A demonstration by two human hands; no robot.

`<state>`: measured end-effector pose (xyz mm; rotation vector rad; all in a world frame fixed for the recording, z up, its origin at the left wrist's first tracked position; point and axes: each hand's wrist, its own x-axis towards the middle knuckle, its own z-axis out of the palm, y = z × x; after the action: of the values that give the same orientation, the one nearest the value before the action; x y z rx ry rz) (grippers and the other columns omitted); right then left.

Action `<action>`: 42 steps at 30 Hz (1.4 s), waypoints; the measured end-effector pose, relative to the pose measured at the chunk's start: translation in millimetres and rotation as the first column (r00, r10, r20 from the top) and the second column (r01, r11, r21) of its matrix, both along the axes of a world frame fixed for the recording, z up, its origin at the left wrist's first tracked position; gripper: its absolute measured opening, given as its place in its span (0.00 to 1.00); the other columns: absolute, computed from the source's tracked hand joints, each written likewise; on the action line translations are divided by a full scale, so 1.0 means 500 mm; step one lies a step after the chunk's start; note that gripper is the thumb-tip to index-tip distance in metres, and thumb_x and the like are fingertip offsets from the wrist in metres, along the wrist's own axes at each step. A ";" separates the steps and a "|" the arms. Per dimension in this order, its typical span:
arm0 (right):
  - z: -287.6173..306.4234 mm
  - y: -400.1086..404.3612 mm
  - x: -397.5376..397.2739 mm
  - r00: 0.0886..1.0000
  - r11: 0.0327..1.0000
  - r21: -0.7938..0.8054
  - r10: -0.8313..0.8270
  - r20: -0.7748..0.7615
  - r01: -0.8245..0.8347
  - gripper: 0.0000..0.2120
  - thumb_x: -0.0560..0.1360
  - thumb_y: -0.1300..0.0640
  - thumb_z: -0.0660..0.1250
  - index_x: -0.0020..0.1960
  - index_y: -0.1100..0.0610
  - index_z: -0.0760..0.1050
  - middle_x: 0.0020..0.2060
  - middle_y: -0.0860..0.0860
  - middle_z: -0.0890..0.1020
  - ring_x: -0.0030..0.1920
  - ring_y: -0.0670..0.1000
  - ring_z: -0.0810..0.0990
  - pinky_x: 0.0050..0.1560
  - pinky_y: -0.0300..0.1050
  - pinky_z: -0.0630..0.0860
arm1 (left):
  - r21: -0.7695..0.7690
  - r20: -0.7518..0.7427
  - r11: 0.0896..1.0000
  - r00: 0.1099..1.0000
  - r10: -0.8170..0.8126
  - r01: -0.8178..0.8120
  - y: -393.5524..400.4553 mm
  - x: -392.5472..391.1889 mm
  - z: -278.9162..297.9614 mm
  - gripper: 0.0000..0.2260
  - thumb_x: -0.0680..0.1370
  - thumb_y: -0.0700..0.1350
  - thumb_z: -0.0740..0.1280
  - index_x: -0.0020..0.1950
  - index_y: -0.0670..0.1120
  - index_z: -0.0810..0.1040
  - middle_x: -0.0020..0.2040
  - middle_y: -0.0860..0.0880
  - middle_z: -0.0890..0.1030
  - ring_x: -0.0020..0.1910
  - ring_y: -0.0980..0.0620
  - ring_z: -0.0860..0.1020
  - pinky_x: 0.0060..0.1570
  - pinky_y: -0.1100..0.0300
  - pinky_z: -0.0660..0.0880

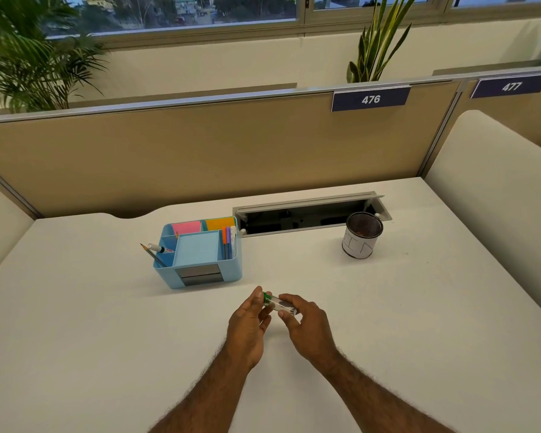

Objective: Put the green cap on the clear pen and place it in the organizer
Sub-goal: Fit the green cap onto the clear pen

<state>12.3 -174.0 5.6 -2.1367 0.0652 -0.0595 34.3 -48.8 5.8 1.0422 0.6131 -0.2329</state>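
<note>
- The left hand (247, 323) and right hand (306, 323) meet above the middle of the table (388, 307), nearer its front edge, with fingertips pinched on the clear pen (280, 304) held between them, off the surface.
- The left fingers close on the green cap (266, 296) at the pen's left end; whether the cap is fully seated cannot be told. The right thumb and forefinger grip the barrel.
- The table is plain white, bare around the hands.
- The light-blue organizer (200, 276) stands just beyond the hands, towards the back edge and left of centre. It holds pink and orange note pads at the rear, a blue pad in the middle, a pencil and a marker leaning in the left compartment, and orange and purple pens upright in the right one.
- An open cable tray (310, 214) is set into the back edge; a black mesh cup (361, 234) wrapped in white paper with handwritten marks stands beside it, towards the right.
- A tan partition (200, 151) behind carries dark signs reading "476" (370, 99) and "477" (511, 86).
- Plants (28, 57) and windows lie beyond.
</note>
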 end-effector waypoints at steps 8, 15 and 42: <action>0.006 0.011 -0.008 0.999 0.999 0.003 -0.034 0.039 0.034 0.15 0.75 0.56 0.68 0.61 0.51 0.77 0.55 0.47 0.83 0.50 0.49 0.78 0.53 0.42 0.73 | 0.036 -0.021 0.999 1.000 -0.014 0.015 0.010 0.009 0.009 0.06 0.76 0.44 0.67 0.47 0.45 0.83 0.46 0.43 0.85 0.52 0.44 0.81 0.57 0.52 0.74; 0.009 0.015 -0.013 0.991 0.998 -0.061 -0.005 0.130 0.013 0.15 0.75 0.60 0.68 0.61 0.52 0.78 0.55 0.47 0.83 0.54 0.50 0.78 0.56 0.39 0.71 | 0.138 -0.022 0.988 0.997 -0.070 0.072 0.017 0.017 0.004 0.10 0.77 0.45 0.67 0.52 0.41 0.82 0.48 0.41 0.85 0.50 0.43 0.82 0.54 0.54 0.75; 0.089 0.016 0.005 0.874 0.615 0.722 0.109 -0.474 0.316 0.11 0.78 0.51 0.62 0.53 0.54 0.81 0.44 0.54 0.87 0.38 0.47 0.78 0.40 0.40 0.75 | 0.002 0.183 0.990 0.973 -0.138 0.140 0.032 0.030 0.035 0.15 0.78 0.43 0.63 0.64 0.44 0.76 0.57 0.43 0.83 0.59 0.46 0.80 0.58 0.55 0.74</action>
<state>14.9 -166.0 50.4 -1.1917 0.4383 0.3783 49.3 -33.0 23.4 1.0835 0.3723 -0.2596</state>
